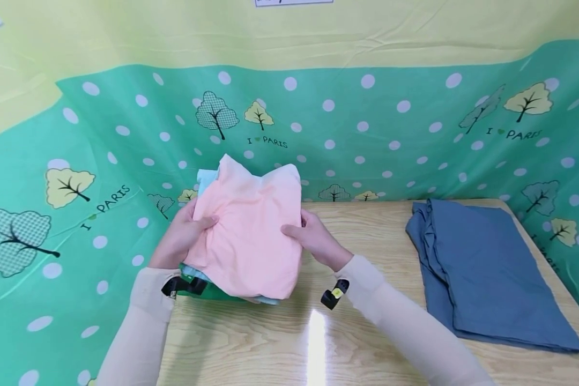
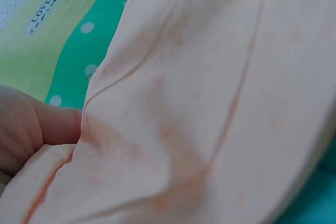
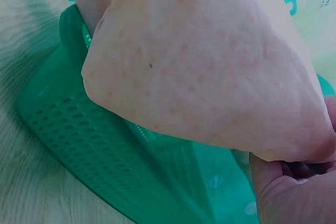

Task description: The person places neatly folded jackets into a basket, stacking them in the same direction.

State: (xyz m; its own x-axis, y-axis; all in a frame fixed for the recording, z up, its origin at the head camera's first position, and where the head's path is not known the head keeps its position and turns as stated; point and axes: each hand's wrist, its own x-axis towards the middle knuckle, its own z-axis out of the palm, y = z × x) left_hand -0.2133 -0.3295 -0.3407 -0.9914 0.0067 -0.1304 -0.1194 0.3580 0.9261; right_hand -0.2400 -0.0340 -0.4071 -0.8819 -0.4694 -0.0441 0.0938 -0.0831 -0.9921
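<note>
A folded pink cloth [image 1: 251, 230] is held up between both hands. My left hand [image 1: 185, 230] pinches its left side, thumb on the front face. Its right side is gripped by my right hand [image 1: 318, 238], thumb likewise in front. Light blue fabric [image 1: 207, 177] peeks out behind the pink cloth at the upper left and along the bottom. Below and behind the cloth stands a green plastic basket [image 3: 79, 135] with perforated walls, mostly hidden in the head view. Faint orange spots show on the cloth [image 2: 173, 103] in the left wrist view.
A folded dark blue cloth [image 1: 492, 273] lies at the right of the wood-grain table [image 1: 366, 343]. Green and yellow printed curtain [image 1: 395, 123] with trees and dots hangs behind the table and along both sides.
</note>
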